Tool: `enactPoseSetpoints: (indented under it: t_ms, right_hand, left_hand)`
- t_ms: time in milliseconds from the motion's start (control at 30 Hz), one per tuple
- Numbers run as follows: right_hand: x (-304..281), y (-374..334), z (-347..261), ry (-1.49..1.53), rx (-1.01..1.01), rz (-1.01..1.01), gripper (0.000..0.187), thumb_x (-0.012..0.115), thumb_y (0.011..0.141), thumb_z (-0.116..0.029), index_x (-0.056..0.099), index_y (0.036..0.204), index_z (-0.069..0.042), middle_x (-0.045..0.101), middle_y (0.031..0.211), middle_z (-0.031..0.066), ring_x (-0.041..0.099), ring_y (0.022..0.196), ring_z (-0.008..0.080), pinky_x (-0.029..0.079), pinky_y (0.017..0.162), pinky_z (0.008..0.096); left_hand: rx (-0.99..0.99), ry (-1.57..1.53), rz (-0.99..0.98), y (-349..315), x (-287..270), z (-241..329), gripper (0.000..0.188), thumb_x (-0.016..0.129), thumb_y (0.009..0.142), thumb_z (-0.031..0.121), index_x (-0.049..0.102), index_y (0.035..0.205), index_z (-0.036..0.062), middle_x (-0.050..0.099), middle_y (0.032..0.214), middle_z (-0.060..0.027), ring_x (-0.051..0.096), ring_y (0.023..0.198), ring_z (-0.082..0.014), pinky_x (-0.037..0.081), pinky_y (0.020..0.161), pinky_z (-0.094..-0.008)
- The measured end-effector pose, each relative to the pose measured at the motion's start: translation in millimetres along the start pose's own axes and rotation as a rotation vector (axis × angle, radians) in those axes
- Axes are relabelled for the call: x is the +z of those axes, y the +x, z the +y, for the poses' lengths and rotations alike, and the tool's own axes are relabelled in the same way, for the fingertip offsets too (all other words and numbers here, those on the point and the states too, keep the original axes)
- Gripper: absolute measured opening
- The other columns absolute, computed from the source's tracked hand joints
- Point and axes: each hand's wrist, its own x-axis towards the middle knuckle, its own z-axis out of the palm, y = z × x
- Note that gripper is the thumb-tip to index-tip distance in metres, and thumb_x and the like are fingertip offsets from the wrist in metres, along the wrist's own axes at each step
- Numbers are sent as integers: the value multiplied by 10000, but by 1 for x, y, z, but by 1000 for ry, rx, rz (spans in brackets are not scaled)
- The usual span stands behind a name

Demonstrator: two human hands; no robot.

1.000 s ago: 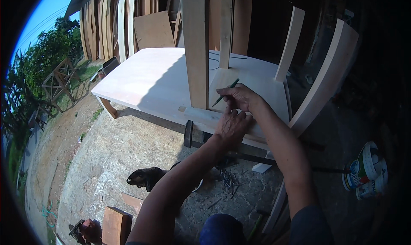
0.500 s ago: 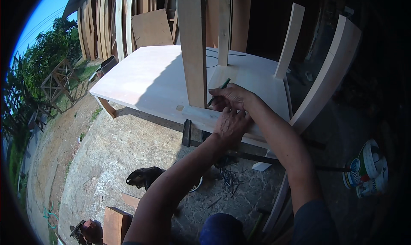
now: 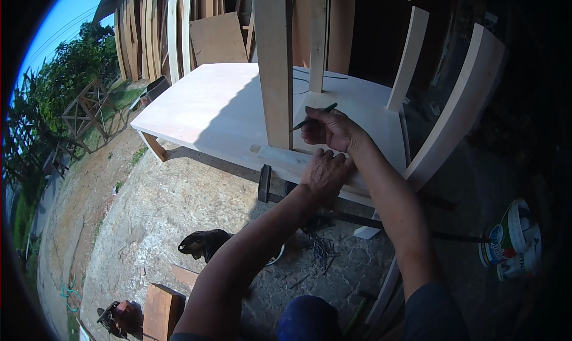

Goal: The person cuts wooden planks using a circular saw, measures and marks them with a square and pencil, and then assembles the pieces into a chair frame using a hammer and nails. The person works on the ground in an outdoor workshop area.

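A slim dark green pencil (image 3: 329, 108) is slanting just to the right of a tall, straight, pale-brown wooden post (image 3: 276, 73), its tip pointing at the post's right edge near the foot; whether it is touching cannot be told. The person's right hand (image 3: 331, 129) is gripping the pencil, thumb and fingers pinched closed around it. The left hand (image 3: 326, 171) is lying low in front of the post and to its right, fingers bent and close together, pressing on a pale, flat wooden rail (image 3: 280, 157) running along the post's foot; whether it is grasping the rail is hidden.

Behind the post, a second straight wooden upright (image 3: 317, 49) is standing, and to its right two pale curved wooden legs (image 3: 407, 61) are rising. A black metal bar clamp (image 3: 264, 183) is reaching below the post, off to the right. All this is resting on a broad, pale wooden table (image 3: 190, 106) spreading left of the post.

As for progress, the uprights are already standing and the rail is lying in place; no finished pencil line is showing clearly, so the marking is seemingly incomplete.

Farther out, brown boards (image 3: 143, 37) are leaning beyond the post to the left, and white plastic buckets (image 3: 511, 240) are sitting far to its right.
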Motion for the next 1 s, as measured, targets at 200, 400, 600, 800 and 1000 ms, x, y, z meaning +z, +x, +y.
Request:
enactPoseSetpoints:
  t_ms: [200, 400, 600, 800, 1000]
  right_hand:
    - [15, -57, -24, -343, -141, 204, 295, 692, 956, -328, 698, 1041, -46, 744, 879, 118, 748, 854, 232, 596, 783, 381]
    - [39, -170, 20, -1389, -340, 289, 434, 678, 943, -314, 593, 1261, -30, 701, 1086, 201, 686, 1037, 382, 539, 872, 449]
    - [87, -232, 96, -1457, -355, 181, 531, 781, 824, -225, 552, 1272, -56, 648, 1164, 197, 649, 1056, 405, 530, 840, 477]
    - [115, -223, 173, -1403, -464, 193, 551, 817, 756, -111, 548, 1234, -55, 634, 1079, 184, 652, 976, 402, 524, 787, 489]
    - [182, -197, 248, -1301, -553, -47, 476, 755, 862, -138, 578, 1292, -37, 638, 1144, 199, 660, 1031, 388, 535, 813, 476]
  left_hand:
    - [-2, 23, -36, -7, -9, -1, 539, 782, 721, 244, 536, 1179, 103, 616, 1063, -77, 601, 1043, -263, 409, 892, -403]
    - [0, 193, 336, -64, 8, 17, 440, 664, 802, 255, 517, 1187, 99, 562, 1304, -118, 533, 1231, -282, 401, 922, -402]
    - [-53, 247, 420, -163, 14, 25, 462, 608, 852, 220, 500, 1280, 84, 402, 1541, -190, 352, 1454, -319, 342, 1094, -464]
    - [-821, -152, 799, -257, 19, 65, 698, 585, 969, 173, 210, 1541, 32, 316, 1562, -281, 308, 1463, -415, 281, 1174, -524]
    - [-1070, -1387, 1359, -329, 7, 15, 406, 606, 1027, 289, 393, 1282, 56, 622, 1062, -114, 651, 951, -206, 554, 818, -367]
